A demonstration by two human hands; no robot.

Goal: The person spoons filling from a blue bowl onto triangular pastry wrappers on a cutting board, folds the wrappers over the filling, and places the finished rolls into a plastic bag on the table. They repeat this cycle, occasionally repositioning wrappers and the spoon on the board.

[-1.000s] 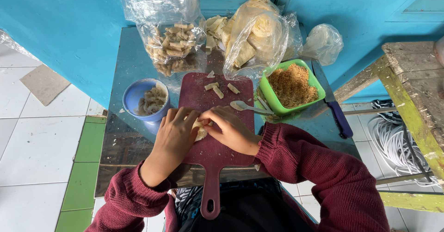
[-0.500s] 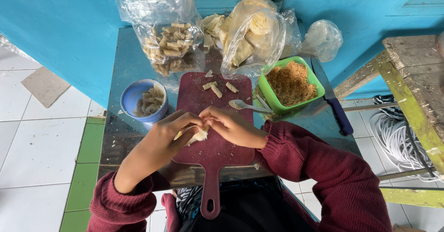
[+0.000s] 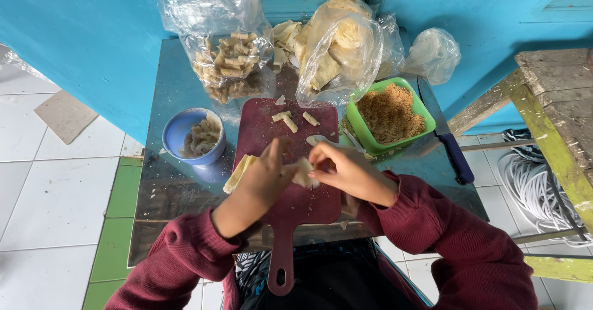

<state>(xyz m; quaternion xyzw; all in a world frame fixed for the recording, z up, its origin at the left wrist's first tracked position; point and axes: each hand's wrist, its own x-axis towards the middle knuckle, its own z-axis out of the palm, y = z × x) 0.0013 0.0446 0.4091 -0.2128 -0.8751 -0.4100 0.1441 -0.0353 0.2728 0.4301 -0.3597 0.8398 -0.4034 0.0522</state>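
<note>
Since the earlier frames both hands are sitting a little higher over the dark red cutting board (image 3: 290,162), and a pale strip of wrapper (image 3: 238,173) is now showing out past the board's left edge. Left hand (image 3: 262,177) and right hand (image 3: 340,169) are meeting fingertip to fingertip over the middle of the board, both pinching together on one small pale dough piece (image 3: 302,174) that is lying between them, touching the board or just above it; which, I cannot tell. Three finished little rolls (image 3: 290,120) are lying near the board's far end.

At the left edge of the worktop (image 3: 173,192) a blue bowl (image 3: 193,140) is holding a pale brownish filling, just beside the board. Toward the right edge a green square tub (image 3: 389,115) is holding brown crumbs, with a blue-handled knife (image 3: 448,137) lying just to its right. Along the far edge two clear plastic bags are standing: the left bag (image 3: 228,63) is holding small rolled pieces, the right bag (image 3: 343,47) is holding folded pale sheets. A smaller knotted bag (image 3: 432,54) is sitting at the far right corner. Both sleeves are dark red.
</note>
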